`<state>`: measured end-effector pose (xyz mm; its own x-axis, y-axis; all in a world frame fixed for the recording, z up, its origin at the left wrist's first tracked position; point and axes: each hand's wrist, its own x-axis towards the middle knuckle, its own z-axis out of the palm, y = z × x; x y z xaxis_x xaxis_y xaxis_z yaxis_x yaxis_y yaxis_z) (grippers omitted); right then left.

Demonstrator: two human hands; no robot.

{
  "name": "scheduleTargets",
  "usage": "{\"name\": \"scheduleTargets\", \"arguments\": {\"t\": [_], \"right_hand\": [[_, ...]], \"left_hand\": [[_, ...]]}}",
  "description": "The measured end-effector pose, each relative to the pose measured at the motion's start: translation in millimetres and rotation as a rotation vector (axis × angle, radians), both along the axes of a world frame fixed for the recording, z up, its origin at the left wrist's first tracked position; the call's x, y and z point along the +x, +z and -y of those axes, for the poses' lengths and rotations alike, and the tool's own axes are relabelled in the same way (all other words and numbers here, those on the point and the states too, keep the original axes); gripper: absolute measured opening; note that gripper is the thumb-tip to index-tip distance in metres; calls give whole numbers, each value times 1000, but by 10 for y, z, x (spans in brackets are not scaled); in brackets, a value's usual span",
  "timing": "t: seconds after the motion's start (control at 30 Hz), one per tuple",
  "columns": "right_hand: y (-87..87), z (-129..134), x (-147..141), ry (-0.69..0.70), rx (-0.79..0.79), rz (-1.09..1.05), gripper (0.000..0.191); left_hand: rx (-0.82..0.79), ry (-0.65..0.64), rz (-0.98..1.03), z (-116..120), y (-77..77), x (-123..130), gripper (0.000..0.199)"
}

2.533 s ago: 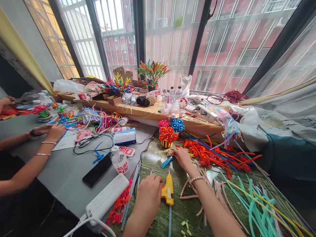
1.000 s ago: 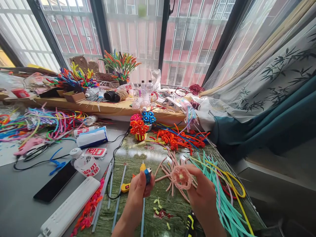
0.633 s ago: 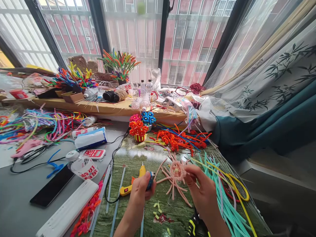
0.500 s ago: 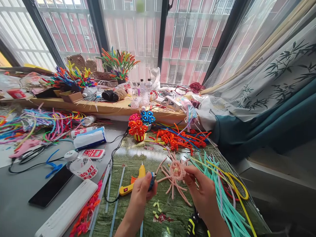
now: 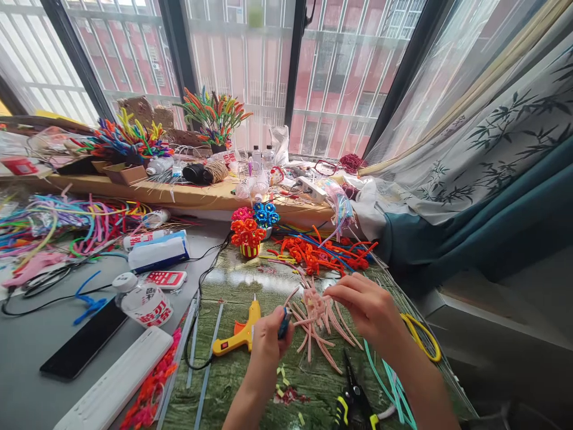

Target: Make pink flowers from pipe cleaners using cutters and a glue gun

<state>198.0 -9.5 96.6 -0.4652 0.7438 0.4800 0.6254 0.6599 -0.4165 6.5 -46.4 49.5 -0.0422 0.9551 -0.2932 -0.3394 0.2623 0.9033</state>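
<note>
Because the left hand [image 5: 271, 335] wraps round most of it, I can see only the upper end of the blue lighter [image 5: 284, 323] (a lighter by its look, anyway). Those fingers are curled tight on it, thumb uppermost, the forearm rising from the bottom edge. The right hand [image 5: 367, 304] comes in from the other side with its back turned up and wrist bent, thumb and fingertips pinched together on the right rim of the pink chenille flower [image 5: 314, 303]. Its remaining fingertips are tucked out of sight.

The flower is between the two hands, just beside the lighter, and blends so well into the loose pink stems [image 5: 329, 353] behind it that its petals are hard to make out. The right forearm hides part of the mint-green stems [image 5: 396, 388], and the bottom edge cuts off the handles of the black-and-yellow pliers [image 5: 353, 397]. The yellow glue gun [image 5: 239, 334] is partly covered by the left hand.

On the plastic bottle [image 5: 145, 300] runs a label in large red Chinese characters (too skewed for me to read surely). Next to it, the red-and-white calculator [image 5: 165, 279] has keys too small to read.
</note>
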Motion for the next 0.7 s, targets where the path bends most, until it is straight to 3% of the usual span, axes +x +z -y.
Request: {"name": "scheduleTargets", "arguments": {"t": [0.2, 0.47, 0.7], "right_hand": [[80, -138, 83, 12, -97, -33, 19], [12, -249, 155, 21, -188, -80, 21], [-4, -268, 123, 41, -229, -82, 20]], "left_hand": [[18, 22, -14, -92, -73, 84, 52], [47, 11, -54, -229, -240, 119, 54], [83, 7, -91, -211, -267, 111, 52]]}}
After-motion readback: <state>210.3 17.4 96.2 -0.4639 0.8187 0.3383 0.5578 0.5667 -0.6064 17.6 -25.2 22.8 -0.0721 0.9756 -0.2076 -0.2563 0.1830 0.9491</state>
